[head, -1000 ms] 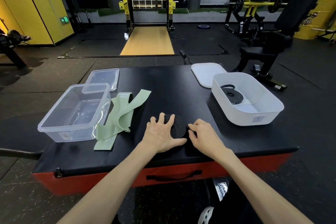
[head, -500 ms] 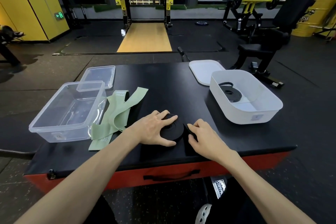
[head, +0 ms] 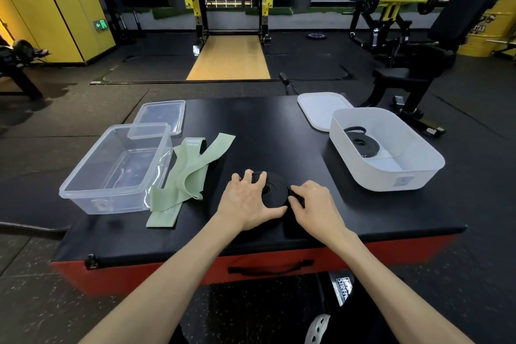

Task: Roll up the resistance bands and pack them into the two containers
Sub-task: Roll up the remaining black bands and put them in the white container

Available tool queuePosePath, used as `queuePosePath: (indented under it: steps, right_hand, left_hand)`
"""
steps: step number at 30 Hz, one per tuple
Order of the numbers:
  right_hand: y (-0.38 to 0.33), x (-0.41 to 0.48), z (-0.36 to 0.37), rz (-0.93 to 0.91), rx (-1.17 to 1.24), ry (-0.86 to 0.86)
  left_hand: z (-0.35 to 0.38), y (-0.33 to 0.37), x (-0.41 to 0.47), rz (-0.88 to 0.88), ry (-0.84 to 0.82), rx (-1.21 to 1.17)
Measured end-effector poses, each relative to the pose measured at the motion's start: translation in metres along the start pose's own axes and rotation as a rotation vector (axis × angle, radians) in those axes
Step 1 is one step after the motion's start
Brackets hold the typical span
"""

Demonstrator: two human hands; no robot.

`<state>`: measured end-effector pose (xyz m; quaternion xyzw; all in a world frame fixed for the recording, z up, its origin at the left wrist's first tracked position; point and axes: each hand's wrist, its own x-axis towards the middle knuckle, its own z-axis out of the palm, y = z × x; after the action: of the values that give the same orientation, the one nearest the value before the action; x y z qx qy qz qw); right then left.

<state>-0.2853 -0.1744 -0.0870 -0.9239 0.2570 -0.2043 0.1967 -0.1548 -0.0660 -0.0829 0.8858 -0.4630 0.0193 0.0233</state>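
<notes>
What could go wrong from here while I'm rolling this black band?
The black band coil may spring loose if your left hand eases off, since your right hand only pinches its tail. It could also unwind on the way to the white container. The unrolled green bands lie nearby and might get dragged.

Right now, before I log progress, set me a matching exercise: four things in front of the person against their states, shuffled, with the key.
Things
1. clear container
2. white container
3. green bands
4. black coil

States
A. lying loose, unrolled
B. gripped between left hand and right hand
C. holds one rolled black band
D. holds no band

Pairs: 1-D, 2-C, 3-A, 4-B
</notes>
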Motion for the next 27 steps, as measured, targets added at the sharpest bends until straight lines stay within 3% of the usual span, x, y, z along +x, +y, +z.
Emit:
queuePosePath:
  steps: [5, 18, 22, 27]
  right_hand:
    - [-0.014, 0.001, -0.007, 0.093, 0.094, -0.013]
    - [-0.067, 0.022, 0.002, 0.3, -0.167, -0.031]
    - [-0.077, 0.034, -0.006, 0.315, -0.214, -0.147]
    - [-0.076, 0.038, -0.011, 0.394, -0.144, -0.197]
  left_hand:
    - [0.004, 0.005, -0.002, -0.065, 0.017, 0.012]
    - [0.003, 0.006, -0.012, -0.073, 0.078, 0.01]
    - [0.0, 0.004, -0.01, -0.058, 0.019, -0.061]
    - [-0.003, -0.018, -0.009, 0.093, -0.105, -0.305]
